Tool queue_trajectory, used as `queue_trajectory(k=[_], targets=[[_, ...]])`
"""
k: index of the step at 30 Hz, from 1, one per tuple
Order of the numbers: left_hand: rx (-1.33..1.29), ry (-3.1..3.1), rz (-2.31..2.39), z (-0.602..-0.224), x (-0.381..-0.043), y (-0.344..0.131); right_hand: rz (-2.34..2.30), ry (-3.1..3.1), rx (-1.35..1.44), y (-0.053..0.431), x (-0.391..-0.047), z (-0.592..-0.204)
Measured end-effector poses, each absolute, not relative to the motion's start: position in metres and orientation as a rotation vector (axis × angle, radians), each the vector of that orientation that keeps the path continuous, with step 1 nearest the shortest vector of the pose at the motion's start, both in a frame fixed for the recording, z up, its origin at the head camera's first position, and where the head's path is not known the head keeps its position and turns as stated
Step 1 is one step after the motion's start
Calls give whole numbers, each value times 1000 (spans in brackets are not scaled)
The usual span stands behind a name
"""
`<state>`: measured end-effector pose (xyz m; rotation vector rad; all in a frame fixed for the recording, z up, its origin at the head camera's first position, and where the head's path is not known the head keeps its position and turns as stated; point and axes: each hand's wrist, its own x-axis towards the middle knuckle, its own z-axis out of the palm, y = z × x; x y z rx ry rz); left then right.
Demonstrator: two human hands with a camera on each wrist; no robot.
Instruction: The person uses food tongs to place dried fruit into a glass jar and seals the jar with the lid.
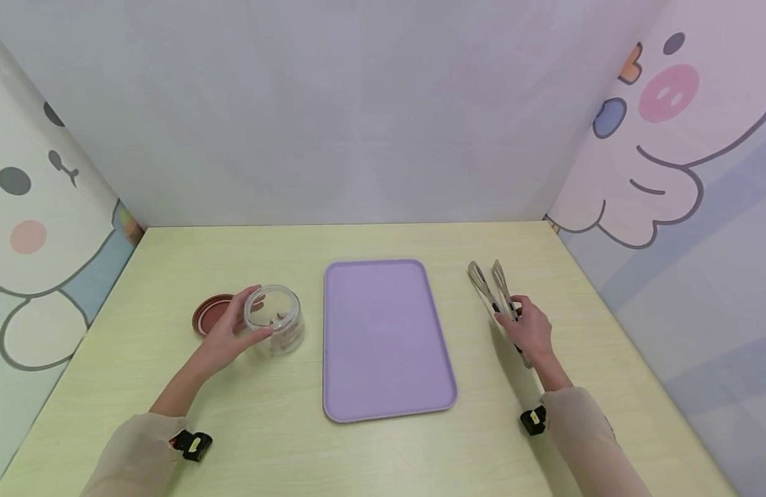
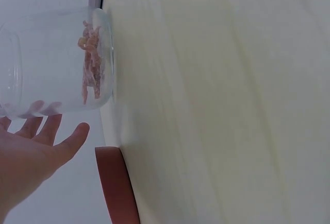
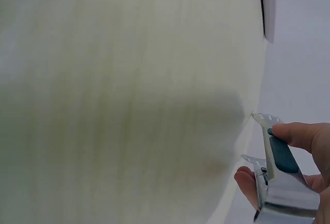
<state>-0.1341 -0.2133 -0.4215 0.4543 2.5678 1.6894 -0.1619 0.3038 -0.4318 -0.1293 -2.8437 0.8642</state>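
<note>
On the left, my left hand (image 1: pixel 226 337) holds an open clear glass jar (image 1: pixel 288 338) by its side, thumb at the front and fingers behind. Small reddish-brown pieces (image 2: pixel 92 64) lie at the jar's bottom in the left wrist view. A reddish-brown round lid (image 1: pixel 210 316) rests on the table just left of the jar, partly covered by that hand. Over on the right, my right hand (image 1: pixel 529 330) grips metal tongs (image 1: pixel 480 281) with dark grip pads. Their two arms stand apart, tips pointing away from me.
A purple rectangular tray (image 1: pixel 385 338) lies between the two hands on the pale wooden table (image 1: pixel 264 255). A plain light wall (image 1: pixel 358 138) rises behind the table, and cartoon-printed panels (image 1: pixel 687 207) flank both sides.
</note>
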Motion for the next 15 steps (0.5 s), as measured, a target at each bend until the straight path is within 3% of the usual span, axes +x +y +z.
queue_trajectory(k=[15], targets=[[464,2547,1716,-422,-135,-214,749,-3005,-105,305,-161,-427]])
